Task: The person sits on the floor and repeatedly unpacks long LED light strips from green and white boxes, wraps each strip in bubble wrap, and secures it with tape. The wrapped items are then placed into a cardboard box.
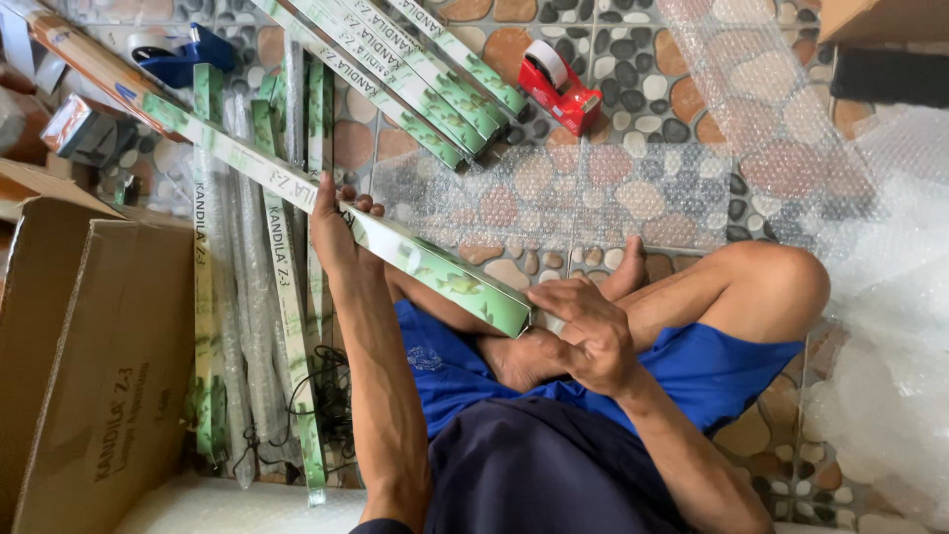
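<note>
On a pebble-patterned tile floor (633, 59) strewn with bubble wrap (791, 148), the left hand (336, 222) and right hand (593, 331) both grip a long green box (326, 203), apparently near its ends.

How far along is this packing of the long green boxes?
Looks done: several long green boxes lie grouped by the red tape dispenser. In hand: the left hand holds one green box at its middle while the right hand holds its near end. Seemingly left: more boxes on the floor, a bubble wrap sheet spread out, and an open carton.
</note>
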